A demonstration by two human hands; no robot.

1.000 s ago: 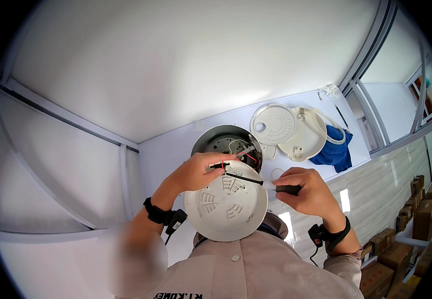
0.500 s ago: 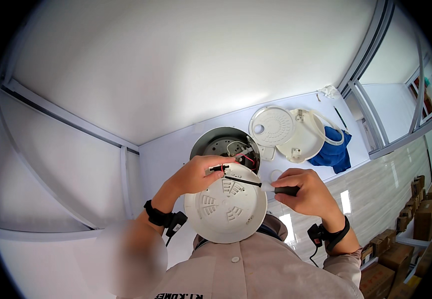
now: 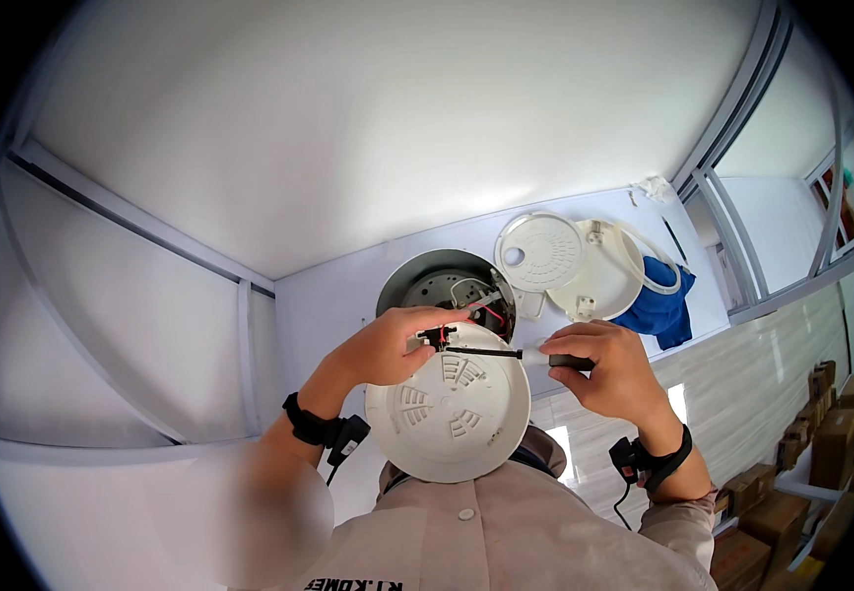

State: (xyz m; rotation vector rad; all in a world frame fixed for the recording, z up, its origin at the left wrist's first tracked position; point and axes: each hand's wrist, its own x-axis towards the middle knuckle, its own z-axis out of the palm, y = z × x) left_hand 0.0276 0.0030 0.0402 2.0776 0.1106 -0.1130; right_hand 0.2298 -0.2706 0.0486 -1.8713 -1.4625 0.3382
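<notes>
In my right hand (image 3: 599, 369) is a screwdriver (image 3: 570, 362), its dark handle gripped by curled fingers and thumb. The black shaft runs leftward over a round white plastic base cover (image 3: 447, 419). Its tip is near a small black part (image 3: 437, 338) with red wire at the cover's far edge. My left hand (image 3: 393, 345) closes around that part, index finger stretched along the far side and thumb below. Just beyond lies a round metal appliance body (image 3: 427, 264), open, with red and white wires (image 3: 481, 303) inside. The cover leans against its near rim, close to my shirt.
Right of the metal body are a perforated white disc (image 3: 540, 251) and a round white lid part (image 3: 599, 281) with a curved pale strip. A blue cloth (image 3: 658, 300) lies beside them on the white table (image 3: 324, 305). A thin dark tool (image 3: 675, 241) and cardboard boxes (image 3: 742, 552) are farther right.
My left thumb has moved down a little, showing more of the black part. The screwdriver has become more level, its handle slightly higher and farther right.
</notes>
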